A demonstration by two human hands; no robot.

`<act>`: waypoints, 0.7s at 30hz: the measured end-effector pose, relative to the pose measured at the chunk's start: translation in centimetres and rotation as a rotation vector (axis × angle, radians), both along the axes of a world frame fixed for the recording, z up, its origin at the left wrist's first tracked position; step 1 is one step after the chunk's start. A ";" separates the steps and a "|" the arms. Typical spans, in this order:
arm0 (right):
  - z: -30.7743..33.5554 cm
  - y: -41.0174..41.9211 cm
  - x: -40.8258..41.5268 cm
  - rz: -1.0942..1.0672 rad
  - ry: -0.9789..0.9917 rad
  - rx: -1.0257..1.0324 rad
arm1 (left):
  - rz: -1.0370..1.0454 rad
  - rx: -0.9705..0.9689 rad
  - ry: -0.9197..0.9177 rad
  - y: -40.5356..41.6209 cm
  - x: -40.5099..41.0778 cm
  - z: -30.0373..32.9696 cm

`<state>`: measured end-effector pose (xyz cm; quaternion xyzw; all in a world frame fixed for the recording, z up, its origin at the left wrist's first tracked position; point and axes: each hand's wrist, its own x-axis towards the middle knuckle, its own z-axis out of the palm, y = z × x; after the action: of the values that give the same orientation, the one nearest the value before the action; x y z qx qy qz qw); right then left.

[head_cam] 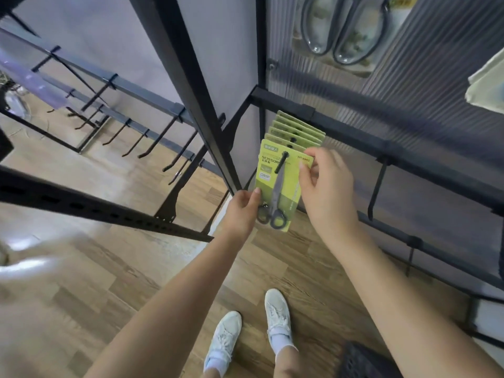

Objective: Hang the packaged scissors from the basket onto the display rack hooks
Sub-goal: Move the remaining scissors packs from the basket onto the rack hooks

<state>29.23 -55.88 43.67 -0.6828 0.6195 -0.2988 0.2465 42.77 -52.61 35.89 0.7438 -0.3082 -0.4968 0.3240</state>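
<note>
Left hand [243,207] pinches the lower left edge of the green scissors pack [278,184], thumb on its face, while the right hand [324,186] grips the pack's upper right corner. Pack sits on the black hook [281,162], front of a row of matching packs [297,129] hanging from the rack's crossbar [354,126]. Bare hooks [377,186] stand to the right along that bar. Dark basket [365,361] lies at the floor's lower right edge, beside white shoes [278,315].

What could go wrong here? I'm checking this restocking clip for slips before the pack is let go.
The hook already carries a row of packs, so the front scissors pack sits near its tip and might slide off. The left hand and right hand only pinch its edges, so it could twist loose.
</note>
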 end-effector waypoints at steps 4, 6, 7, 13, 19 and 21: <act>-0.1 0.3 -0.1 0.018 0.026 -0.027 | -0.008 0.005 -0.018 -1.3 -0.4 -0.4; -0.2 0.7 -0.3 0.034 0.053 -0.029 | -0.010 0.004 -0.009 -1.4 -0.5 -0.6; -0.3 0.9 -0.5 0.037 0.063 -0.022 | -0.017 0.002 -0.009 -1.5 -0.5 -0.6; 0.3 2.8 -1.4 0.047 0.210 0.003 | -0.191 -0.009 -0.280 -0.5 -0.1 1.0; 5.8 5.5 -1.8 -0.008 0.385 0.017 | -0.432 -0.229 -0.593 1.8 1.2 8.6; 8.8 6.5 -1.7 -0.055 0.421 0.013 | -0.539 -0.333 -0.657 2.3 1.6 11.8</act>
<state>27.50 -49.34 52.47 -0.7113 0.6778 -0.1522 0.1075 44.39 -50.27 47.70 0.6930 -0.6528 -0.2448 0.1835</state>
